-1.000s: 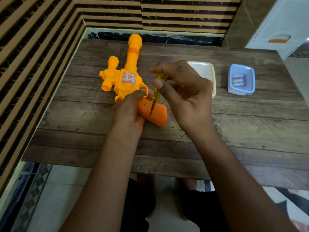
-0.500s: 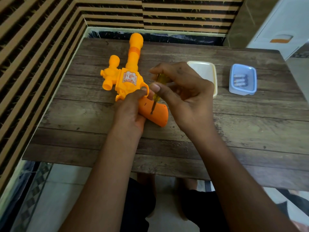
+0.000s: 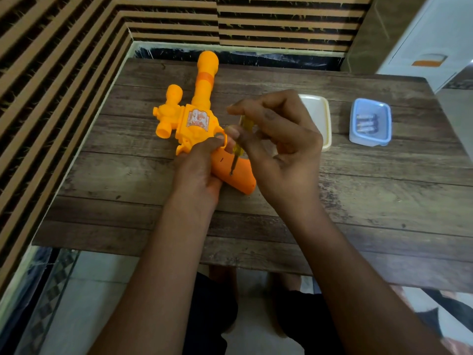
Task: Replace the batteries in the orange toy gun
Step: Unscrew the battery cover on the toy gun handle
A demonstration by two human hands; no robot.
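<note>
Screwdriver (image 3: 237, 149) in R grip (image 3: 279, 149), on gun (image 3: 197, 124)

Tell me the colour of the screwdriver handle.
Translucent yellow; the screwdriver handle shows best in the head view, pinched by the right hand.

This looks like a room at home: a wooden surface (image 3: 358, 201), a striped wall (image 3: 64, 60), a white cupboard (image 3: 422, 37), a tiled floor (image 3: 89, 311).

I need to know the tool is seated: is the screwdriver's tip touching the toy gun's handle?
Touching. The head view shows the screwdriver, pinched by the right hand, with its tip planted on the dark orange handle of the toy gun, no gap visible.
</note>
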